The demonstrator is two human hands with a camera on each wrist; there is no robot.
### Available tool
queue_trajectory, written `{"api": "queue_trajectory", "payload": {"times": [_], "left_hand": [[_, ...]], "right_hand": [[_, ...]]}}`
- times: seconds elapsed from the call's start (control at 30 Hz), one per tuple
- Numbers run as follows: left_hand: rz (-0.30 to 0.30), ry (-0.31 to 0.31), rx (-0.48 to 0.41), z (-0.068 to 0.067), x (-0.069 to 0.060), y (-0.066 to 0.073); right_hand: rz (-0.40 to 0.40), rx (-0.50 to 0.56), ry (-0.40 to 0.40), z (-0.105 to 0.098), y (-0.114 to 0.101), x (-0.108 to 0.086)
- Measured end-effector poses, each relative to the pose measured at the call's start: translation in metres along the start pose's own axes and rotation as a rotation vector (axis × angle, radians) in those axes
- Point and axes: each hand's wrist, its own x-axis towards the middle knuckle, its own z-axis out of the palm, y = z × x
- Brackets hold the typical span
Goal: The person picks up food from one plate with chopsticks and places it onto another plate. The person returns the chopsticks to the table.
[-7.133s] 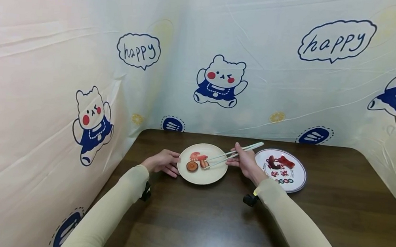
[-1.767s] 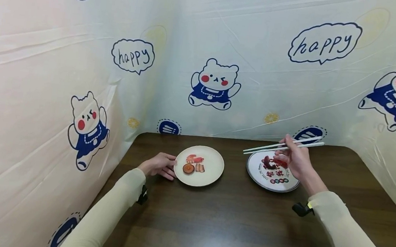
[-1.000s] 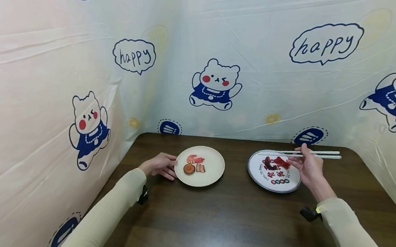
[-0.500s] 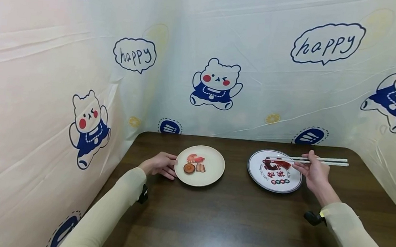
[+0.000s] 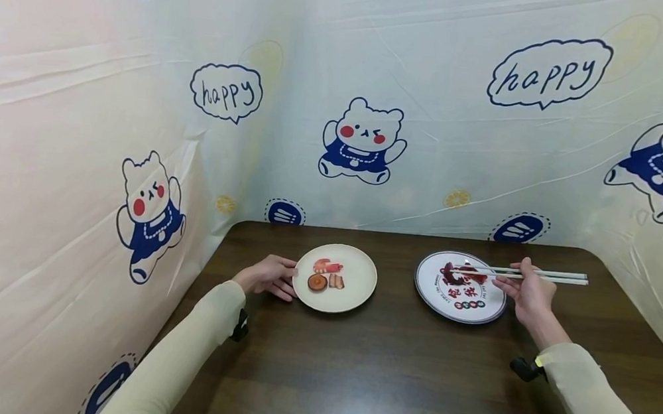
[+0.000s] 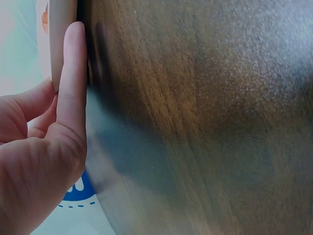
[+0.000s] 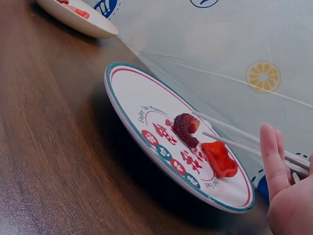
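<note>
My left hand (image 5: pixel 269 276) holds the left rim of a cream plate (image 5: pixel 353 296), thumb above and fingers below. On that plate lie a shrimp (image 5: pixel 321 266), a round brown slice (image 5: pixel 317 282) resembling mushroom, and a striped meat piece (image 5: pixel 336 281). My right hand (image 5: pixel 529 296) grips pale chopsticks (image 5: pixel 567 280) to the right of a printed white plate (image 5: pixel 430 273). In the right wrist view, the chopstick tips are parted near a dark red curled piece (image 7: pixel 182 128); whether they touch it I cannot tell. Beside it lies a bright red wavy piece (image 7: pixel 222 159).
Both plates stand toward the back of a dark wooden table (image 5: pixel 316 365), with a gap between them. A printed curtain (image 5: pixel 291 130) hangs behind the table and along its left side.
My right hand has moved from over the cream plate to the right of the white plate, then slightly lower, bringing the chopstick tips down to the dark red piece. My left hand stays put.
</note>
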Motion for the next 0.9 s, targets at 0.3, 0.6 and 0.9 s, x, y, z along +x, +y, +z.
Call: {"api": "queue_trajectory", "payload": {"times": [0.3,0.6,0.9], "left_hand": [[0.012,-0.005,0.004,0.000,0.001,-0.001],[0.006,-0.006,0.002,0.000,0.002,-0.002],[0.004,-0.001,0.006,0.000,0.000,0.000]], "right_hand": [[0.017,0.009,-0.021,0.000,0.005,0.006],[0.061,-0.040,-0.094,0.008,0.007,0.004],[0.032,-0.141,-0.169,0.009,0.009,0.004]]}}
